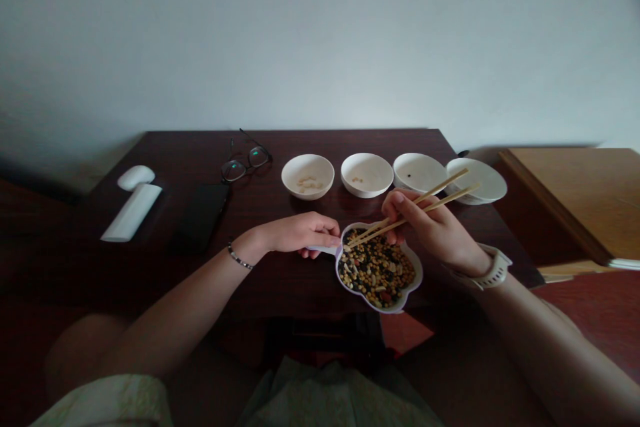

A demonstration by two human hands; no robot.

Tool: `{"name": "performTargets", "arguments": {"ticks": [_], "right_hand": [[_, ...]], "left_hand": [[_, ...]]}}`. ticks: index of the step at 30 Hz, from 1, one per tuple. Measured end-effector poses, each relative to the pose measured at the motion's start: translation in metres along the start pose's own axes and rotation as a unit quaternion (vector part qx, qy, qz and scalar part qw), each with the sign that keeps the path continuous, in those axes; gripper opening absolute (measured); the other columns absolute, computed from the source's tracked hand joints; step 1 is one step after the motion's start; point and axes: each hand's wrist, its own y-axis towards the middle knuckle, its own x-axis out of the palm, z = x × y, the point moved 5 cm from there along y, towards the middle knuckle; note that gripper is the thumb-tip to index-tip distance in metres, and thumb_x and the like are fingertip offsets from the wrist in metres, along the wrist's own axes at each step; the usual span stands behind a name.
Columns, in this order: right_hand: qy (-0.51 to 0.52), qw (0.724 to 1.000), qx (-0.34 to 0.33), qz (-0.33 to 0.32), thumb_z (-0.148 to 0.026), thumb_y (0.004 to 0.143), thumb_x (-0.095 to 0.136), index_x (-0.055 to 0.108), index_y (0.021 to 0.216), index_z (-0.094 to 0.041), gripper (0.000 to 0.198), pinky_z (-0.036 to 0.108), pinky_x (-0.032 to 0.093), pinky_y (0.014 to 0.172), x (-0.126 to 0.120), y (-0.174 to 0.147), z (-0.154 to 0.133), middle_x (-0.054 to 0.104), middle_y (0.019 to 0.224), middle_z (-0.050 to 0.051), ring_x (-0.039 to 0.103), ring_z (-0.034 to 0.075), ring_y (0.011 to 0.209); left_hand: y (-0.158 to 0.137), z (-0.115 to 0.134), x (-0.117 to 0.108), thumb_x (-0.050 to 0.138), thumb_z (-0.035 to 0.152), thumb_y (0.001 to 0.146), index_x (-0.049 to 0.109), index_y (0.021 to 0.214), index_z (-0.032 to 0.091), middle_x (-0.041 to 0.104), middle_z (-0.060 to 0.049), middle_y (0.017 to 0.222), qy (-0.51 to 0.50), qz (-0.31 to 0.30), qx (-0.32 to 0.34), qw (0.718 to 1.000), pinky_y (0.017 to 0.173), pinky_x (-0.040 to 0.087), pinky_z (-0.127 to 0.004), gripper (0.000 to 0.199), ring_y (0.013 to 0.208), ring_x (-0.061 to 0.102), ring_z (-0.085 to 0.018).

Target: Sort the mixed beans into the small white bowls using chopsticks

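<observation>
The left forearm is reached forward and inward, palm side hidden, and the left grip [313,233] is curled closed around the handle [324,249] of one flower-shaped dish [419,280]. The right forearm is slanted in from the other side, and by the right grip [423,223] two chopsticks [453,197] are held, fingers drawn in around them, thumb on top. The dish is set just right of the left grip and nearer the body than the right grip; it is filled with mixed beans [375,273], too many to be counted. The chopstick tips are lowered among them, close to the handle; whether a piece is pinched cannot be told. Four white bowls are lined up on the counter [185,152] beyond both grips: in the first bowl [307,193], several pale pieces are seen; in the second bowl [367,191], a few; in the third bowl [425,170], one dark piece; the fourth bowl [487,192] is partly crossed by the chopsticks. One pair of glasses [233,171] is placed beyond and left of the left grip.
</observation>
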Motion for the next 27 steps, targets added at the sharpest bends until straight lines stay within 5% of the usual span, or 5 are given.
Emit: {"name": "performTargets", "arguments": {"ticks": [12, 19, 27], "right_hand": [[0.008, 1.000, 0.012, -0.015, -0.065, 0.109, 0.055, 0.061, 0.082, -0.022, 0.051, 0.027, 0.049, 0.053, 0.009, -0.001, 0.006, 0.071, 0.063, 0.002, 0.065, 0.016, 0.054], [0.051, 0.998, 0.019, 0.029, -0.060, 0.110, 0.059, 0.064, 0.085, -0.023, 0.045, 0.027, 0.047, 0.051, -0.007, -0.001, -0.001, 0.068, 0.062, 0.002, 0.060, 0.015, 0.053], [0.142, 0.986, 0.009, 0.090, -0.058, 0.105, 0.067, 0.057, 0.079, -0.023, 0.045, 0.026, 0.039, 0.045, -0.017, 0.010, -0.001, 0.054, 0.072, 0.000, 0.053, 0.012, 0.054]], "left_hand": [[0.001, -0.001, 0.000, 0.070, 0.058, 0.100, 0.068, 0.103, 0.019, 0.063, 0.000, 0.079, -0.006, 0.007, -0.003, 1.000, 0.053, 0.044, -0.021, 0.040, 0.064, 0.060, -0.013], [0.000, 0.000, 0.005, 0.069, 0.055, 0.102, 0.066, 0.101, 0.018, 0.068, 0.000, 0.068, -0.048, -0.009, -0.013, 0.999, 0.045, 0.040, -0.021, 0.037, 0.048, 0.053, -0.011], [0.003, 0.000, 0.002, 0.067, 0.046, 0.103, 0.064, 0.096, 0.017, 0.071, -0.001, 0.072, -0.072, 0.025, 0.012, 0.997, 0.048, 0.042, -0.020, 0.030, 0.051, 0.056, -0.010]]}}
